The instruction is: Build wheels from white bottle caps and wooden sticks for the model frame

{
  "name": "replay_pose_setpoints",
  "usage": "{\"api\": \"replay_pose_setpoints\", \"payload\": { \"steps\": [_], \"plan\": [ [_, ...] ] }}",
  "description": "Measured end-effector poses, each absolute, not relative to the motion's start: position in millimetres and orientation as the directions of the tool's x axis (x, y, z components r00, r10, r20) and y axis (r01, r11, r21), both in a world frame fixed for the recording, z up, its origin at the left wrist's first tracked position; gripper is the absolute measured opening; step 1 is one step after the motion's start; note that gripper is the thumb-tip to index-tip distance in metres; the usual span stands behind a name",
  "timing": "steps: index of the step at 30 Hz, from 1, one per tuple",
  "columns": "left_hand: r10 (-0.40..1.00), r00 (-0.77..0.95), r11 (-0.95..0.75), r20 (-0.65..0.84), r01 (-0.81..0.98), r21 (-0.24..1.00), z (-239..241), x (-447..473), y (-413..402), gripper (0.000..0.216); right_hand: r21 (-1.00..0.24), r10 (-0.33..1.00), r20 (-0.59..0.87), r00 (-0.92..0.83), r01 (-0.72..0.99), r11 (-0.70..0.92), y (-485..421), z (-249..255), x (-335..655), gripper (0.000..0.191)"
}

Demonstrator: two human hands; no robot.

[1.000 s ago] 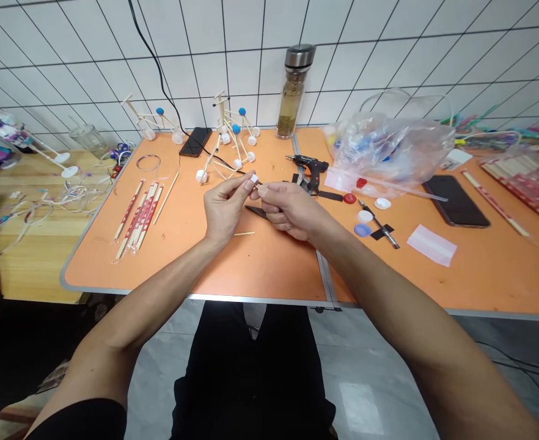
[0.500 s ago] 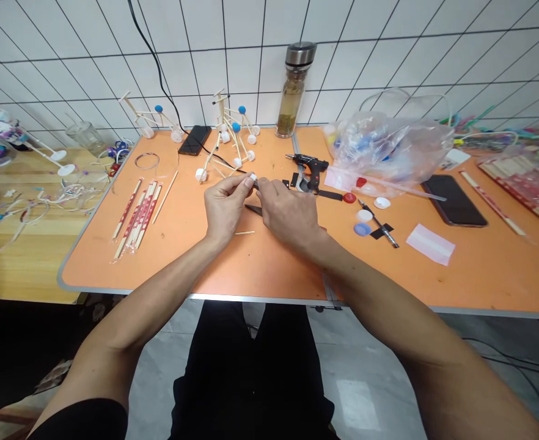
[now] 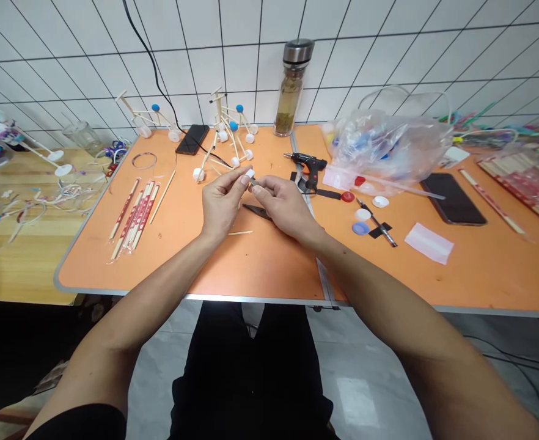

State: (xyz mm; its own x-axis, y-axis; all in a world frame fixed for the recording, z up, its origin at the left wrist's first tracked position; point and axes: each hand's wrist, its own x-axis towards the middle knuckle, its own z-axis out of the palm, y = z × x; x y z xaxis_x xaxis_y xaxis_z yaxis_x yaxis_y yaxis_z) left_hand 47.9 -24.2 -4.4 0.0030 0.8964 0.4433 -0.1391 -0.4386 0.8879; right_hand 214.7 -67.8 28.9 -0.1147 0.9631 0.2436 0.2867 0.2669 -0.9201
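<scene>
My left hand (image 3: 223,198) pinches a small white piece (image 3: 250,173) between thumb and fingertips, above the orange table. My right hand (image 3: 288,205) is closed close beside it, gripping a thin grey strip-like thing (image 3: 253,182) that meets the white piece; its full shape is hidden by the fingers. Under the right hand a dark pointed blade (image 3: 256,211) sticks out to the left, the rest of it covered. A short thin stick (image 3: 241,233) lies on the table just below the hands. Behind them stand stick models (image 3: 235,143) with white round wheels and blue balls.
A black glue gun (image 3: 310,168), a craft knife (image 3: 377,221), loose caps (image 3: 360,228) and a phone (image 3: 453,198) lie to the right. Wrapped chopsticks (image 3: 139,214) are at left. A tall glass bottle (image 3: 290,91) and a plastic bag (image 3: 388,143) stand at the back.
My right hand has turned and its fingers have opened up slightly, baring more of the grey thing and the dark blade. My left hand stays almost in place, still pinching the white piece.
</scene>
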Motion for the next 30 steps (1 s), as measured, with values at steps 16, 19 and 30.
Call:
{"api": "replay_pose_setpoints", "payload": {
  "steps": [16,19,30],
  "plan": [
    [0.914,-0.021,-0.406,0.405,-0.081,0.91,-9.0,50.7,-24.4,0.034,-0.234,0.959,0.234,-0.16,0.948,0.216,-78.7,27.2,207.3,0.04],
    [0.919,-0.046,-0.394,0.391,-0.121,0.911,-7.9,51.9,-28.5,0.034,-0.414,0.948,0.274,-0.162,0.87,0.268,-76.3,29.1,208.3,0.034],
    [0.914,0.048,-0.383,0.404,-0.233,0.894,-4.2,49.5,-23.3,0.038,-0.958,0.914,-0.083,-0.397,-0.222,-0.183,-63.9,36.3,225.1,0.036]
  ]
}}
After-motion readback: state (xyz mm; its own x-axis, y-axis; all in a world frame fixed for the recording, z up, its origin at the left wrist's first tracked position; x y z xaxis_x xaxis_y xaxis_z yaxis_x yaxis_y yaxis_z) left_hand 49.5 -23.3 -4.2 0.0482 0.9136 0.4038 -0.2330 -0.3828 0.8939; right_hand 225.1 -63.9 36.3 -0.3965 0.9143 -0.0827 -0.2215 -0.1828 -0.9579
